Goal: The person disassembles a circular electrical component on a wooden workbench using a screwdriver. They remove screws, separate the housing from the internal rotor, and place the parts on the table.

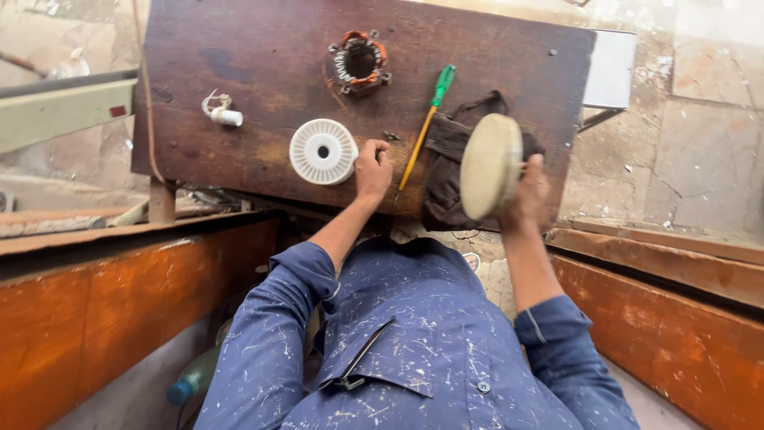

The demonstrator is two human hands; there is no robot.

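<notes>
My right hand (528, 193) grips a round, pale wooden disc (490, 166), held on edge above the near right part of a dark wooden table (263, 48). My left hand (372, 169) is a closed fist resting on the table's near edge; whether it holds anything I cannot tell. A white ribbed plastic spool (322, 151) lies just left of it. A screwdriver (426, 127) with a green and yellow handle lies just right of it. Under the disc sits a dark brown cloth (450, 151).
A motor stator (360, 60) with copper windings sits at the far middle of the table. A small white plastic part (224, 115) lies at the left. Orange wooden panels (95, 318) flank my legs. A green bottle (195, 378) lies below left. Stone floor is at the right.
</notes>
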